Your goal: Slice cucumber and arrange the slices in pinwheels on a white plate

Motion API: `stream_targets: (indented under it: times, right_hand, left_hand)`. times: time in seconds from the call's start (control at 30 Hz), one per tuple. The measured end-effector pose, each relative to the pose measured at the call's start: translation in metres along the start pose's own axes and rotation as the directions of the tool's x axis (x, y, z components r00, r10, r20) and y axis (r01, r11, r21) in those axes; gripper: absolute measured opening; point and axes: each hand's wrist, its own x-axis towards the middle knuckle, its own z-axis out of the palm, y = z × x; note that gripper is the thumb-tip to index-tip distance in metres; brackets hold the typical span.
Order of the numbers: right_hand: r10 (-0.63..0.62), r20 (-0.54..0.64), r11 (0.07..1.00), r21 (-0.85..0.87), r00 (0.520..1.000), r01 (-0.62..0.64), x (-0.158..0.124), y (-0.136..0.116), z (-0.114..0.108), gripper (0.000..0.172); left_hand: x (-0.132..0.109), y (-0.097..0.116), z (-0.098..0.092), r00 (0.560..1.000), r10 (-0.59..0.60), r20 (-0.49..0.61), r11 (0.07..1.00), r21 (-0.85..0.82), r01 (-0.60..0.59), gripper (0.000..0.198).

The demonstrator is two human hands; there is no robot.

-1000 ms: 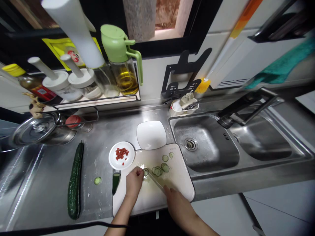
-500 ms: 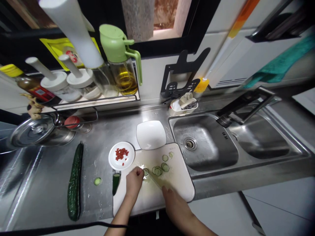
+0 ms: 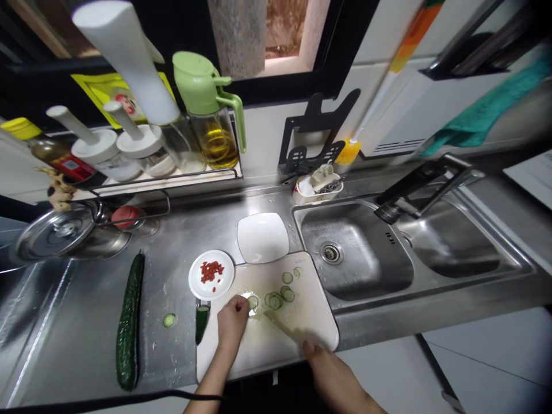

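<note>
My left hand point(image 3: 233, 317) is closed in a pinch over the white cutting board point(image 3: 250, 356), at the edge of a cucumber slice point(image 3: 253, 302). My right hand point(image 3: 324, 365) grips a knife point(image 3: 282, 326), whose blade lies low over the board and points toward the slice. Several thin cucumber slices point(image 3: 280, 297) lie in a loose group on the board's right half. A cut cucumber piece point(image 3: 201, 325) rests at the board's left edge. Further left on the counter are a cucumber end point(image 3: 169, 320) and a long whole cucumber point(image 3: 129, 325).
Behind the board stand a small plate of red bits point(image 3: 195, 280) and a white square dish point(image 3: 263, 236). The double sink point(image 3: 353, 253) with its faucet point(image 3: 414, 190) is on the right. A rack holds a green-lidded oil jug point(image 3: 218, 141) and jars. A pot point(image 3: 101, 244) sits left.
My right hand and the knife have moved right and toward me, away from the slice. My left hand stays almost in place beside the slice.
</note>
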Motion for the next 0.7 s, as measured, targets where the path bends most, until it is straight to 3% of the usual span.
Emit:
stream_targets:
  times: [0.23,0.37,0.47,0.6,0.7]
  right_hand:
    - [0.025,0.08,0.998,-0.054,0.996,-0.02,-0.002,0.009,-0.003,0.049]
    - [0.022,0.102,0.998,-0.057,0.995,-0.017,0.0,0.01,-0.002,0.053]
    - [0.022,0.109,0.997,-0.078,0.994,-0.014,0.0,0.009,-0.004,0.058]
    - [0.029,0.113,0.993,-0.118,0.993,-0.016,0.0,0.006,-0.006,0.058]
    - [0.045,0.126,0.991,-0.13,0.991,-0.029,0.0,0.004,-0.007,0.057]
  left_hand:
    - [-0.006,-0.017,-0.02,0.987,-0.05,-0.155,0.994,0.087,0.064,0.024]
    - [-0.005,-0.022,-0.023,0.975,0.029,-0.219,0.984,0.178,0.011,0.023]
    - [-0.006,-0.014,-0.019,0.966,0.1,-0.239,0.976,0.214,-0.048,0.024]
    - [-0.011,0.011,-0.002,0.99,0.137,-0.025,0.985,0.107,-0.134,0.025]
    - [-0.012,0.03,0.013,0.98,0.129,0.151,0.991,0.026,-0.134,0.024]
